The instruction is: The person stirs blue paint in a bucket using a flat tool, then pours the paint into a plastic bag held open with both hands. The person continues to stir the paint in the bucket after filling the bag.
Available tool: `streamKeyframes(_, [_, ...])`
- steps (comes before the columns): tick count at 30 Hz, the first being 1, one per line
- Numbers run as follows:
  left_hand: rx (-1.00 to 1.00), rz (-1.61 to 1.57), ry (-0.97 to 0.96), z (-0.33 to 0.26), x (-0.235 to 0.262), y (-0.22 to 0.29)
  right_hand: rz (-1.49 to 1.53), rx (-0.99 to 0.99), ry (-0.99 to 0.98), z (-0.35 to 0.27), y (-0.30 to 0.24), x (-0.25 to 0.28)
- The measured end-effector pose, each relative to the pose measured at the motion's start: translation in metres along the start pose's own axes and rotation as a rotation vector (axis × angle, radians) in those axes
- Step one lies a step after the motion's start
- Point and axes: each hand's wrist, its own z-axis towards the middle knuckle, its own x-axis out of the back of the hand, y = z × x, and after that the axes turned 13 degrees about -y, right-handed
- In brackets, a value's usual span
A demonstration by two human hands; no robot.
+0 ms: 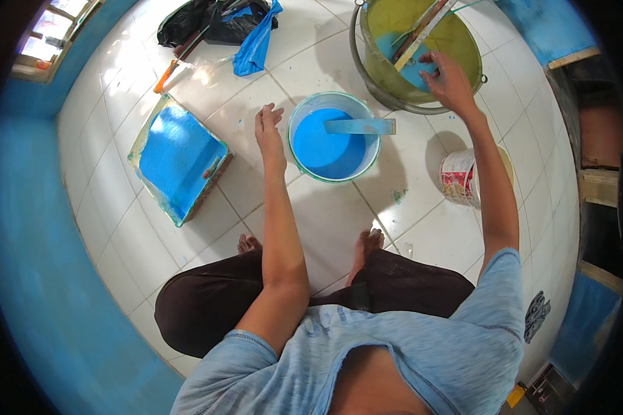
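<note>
Blue paint fills much of a pale bucket on the floor before me. A flat paint-coated stick slants out of the paint over the bucket's right rim. My left hand hovers just left of that bucket, fingers stretched and holding nothing. At the upper right stands a large yellow-green bucket with bluish liquid at its bottom. Several long sticks lean inside it. My right hand is over its near rim, fingers parted and bent beside the sticks, apparently not touching them.
A paint tray coated in blue lies at the left. Beyond it are an orange-handled tool, a black plastic bag and a blue plastic piece. A small printed tub stands by my right forearm. Blue walls edge the tiled floor.
</note>
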Motion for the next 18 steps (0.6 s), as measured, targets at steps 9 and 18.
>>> streamKeyframes(9, [-0.144, 0.058, 0.008, 0.001, -0.019, 0.002, 0.255, -0.145, -0.457, -0.054, -0.102, -0.026])
streamKeyframes(18, [-0.167, 0.148, 0.057, 0.001, -0.019, 0.008, 0.465, -0.135, -0.529, -0.004, -0.154, -0.071])
